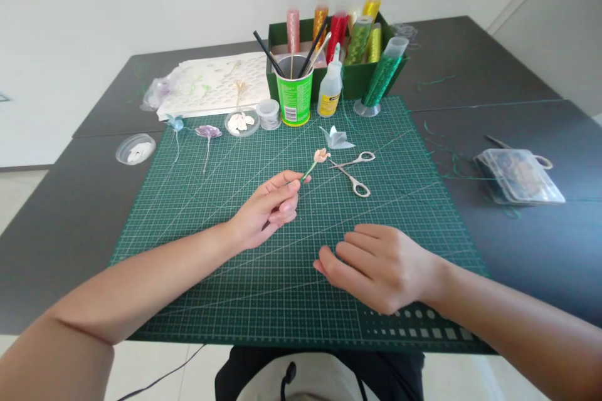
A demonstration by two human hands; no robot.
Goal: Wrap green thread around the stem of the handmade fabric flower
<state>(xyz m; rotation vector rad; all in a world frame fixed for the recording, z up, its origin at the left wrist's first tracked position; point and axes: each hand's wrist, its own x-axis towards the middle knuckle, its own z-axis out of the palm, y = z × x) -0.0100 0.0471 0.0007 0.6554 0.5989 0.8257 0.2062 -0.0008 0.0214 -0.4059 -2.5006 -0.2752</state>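
My left hand (274, 208) pinches a small artificial flower (322, 155) by its green-wrapped stem between thumb and fingers. The flower's pale peach petals point up and away over the cutting mat (226, 200). My right hand (371, 266) lies palm down on the mat with its fingers curled in; whatever they may hold is hidden. Just beyond the flower, a pair of white-handled scissors (348, 174) rests with its blades toward it. A pale blue folded petal piece (336, 138) lies behind the scissors.
At the back stand a green can (295, 100) of sticks, a glue bottle (330, 88), a green thread spool (384, 75) and a dark green box (399, 66) of spools. A purple flower (208, 131), blue flower (175, 123) and petal dish (242, 122) sit left. Right lies a clear case (522, 175).
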